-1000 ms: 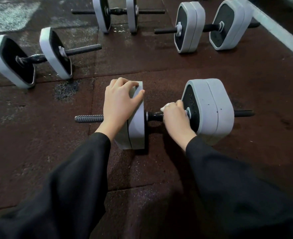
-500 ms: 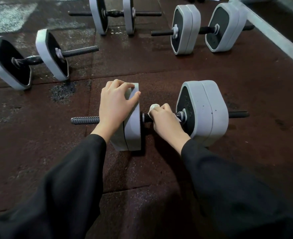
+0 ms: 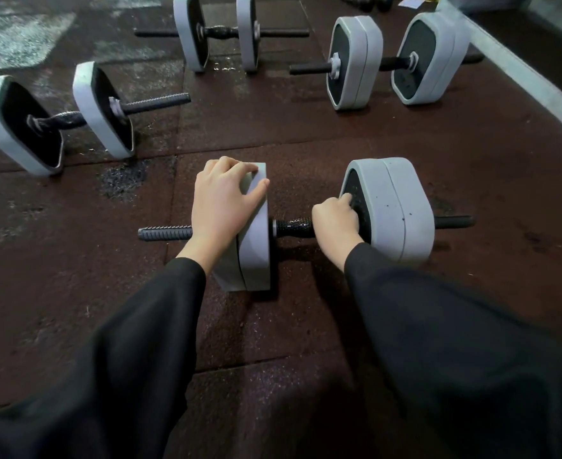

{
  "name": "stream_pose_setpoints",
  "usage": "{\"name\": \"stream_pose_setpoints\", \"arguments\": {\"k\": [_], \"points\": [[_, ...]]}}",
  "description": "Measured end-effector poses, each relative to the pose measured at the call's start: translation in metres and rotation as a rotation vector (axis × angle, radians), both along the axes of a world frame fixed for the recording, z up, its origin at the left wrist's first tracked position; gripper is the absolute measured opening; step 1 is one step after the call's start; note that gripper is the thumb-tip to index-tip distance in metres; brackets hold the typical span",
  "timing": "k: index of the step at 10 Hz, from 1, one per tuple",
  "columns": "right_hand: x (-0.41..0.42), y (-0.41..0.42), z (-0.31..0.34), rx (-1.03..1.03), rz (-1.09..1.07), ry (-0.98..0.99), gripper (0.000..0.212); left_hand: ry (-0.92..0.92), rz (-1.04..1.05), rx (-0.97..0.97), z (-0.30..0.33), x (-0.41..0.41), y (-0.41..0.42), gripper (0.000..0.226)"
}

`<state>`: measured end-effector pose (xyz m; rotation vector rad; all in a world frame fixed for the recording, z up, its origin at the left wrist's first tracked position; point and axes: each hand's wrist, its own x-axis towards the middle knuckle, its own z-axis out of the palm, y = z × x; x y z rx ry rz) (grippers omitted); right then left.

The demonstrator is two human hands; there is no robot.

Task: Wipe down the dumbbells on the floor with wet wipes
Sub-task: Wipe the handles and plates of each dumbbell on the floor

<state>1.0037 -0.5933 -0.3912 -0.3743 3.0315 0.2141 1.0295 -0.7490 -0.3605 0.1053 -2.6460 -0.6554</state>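
The nearest dumbbell (image 3: 385, 210) lies on the floor (image 3: 306, 134), heavy and rigid, likely to roll. The left hand (image 3: 221, 207) grips its left plate's top edge, steadying it; the right hand (image 3: 335, 220), curled, presses the right plate's inner face, any wipe hidden. Three other dumbbells lie well apart behind, leaving open room.

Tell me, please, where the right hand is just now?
In the head view, the right hand grips the nearest dumbbell's handle, against its right weight.
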Motion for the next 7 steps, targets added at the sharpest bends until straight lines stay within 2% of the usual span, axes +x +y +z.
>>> {"name": "stream_pose_setpoints", "arguments": {"k": [2, 5, 6, 7], "points": [[0.005, -0.003, -0.009, 0.047, -0.038, 0.054, 0.035, 0.006, 0.004, -0.006, -0.001, 0.001, 0.000, 0.032], [-0.006, 0.005, -0.008, -0.082, -0.052, 0.010, 0.033, 0.015, -0.001, -0.003, 0.000, 0.000, 0.000, 0.031], [0.002, 0.005, -0.016, -0.054, -0.057, 0.050, 0.032, 0.020, -0.007, -0.006, -0.001, 0.000, -0.001, 0.030], [0.011, 0.006, -0.028, 0.012, -0.075, 0.171, 0.043, 0.013, 0.002, -0.006, -0.001, 0.000, -0.001, 0.031]]}}
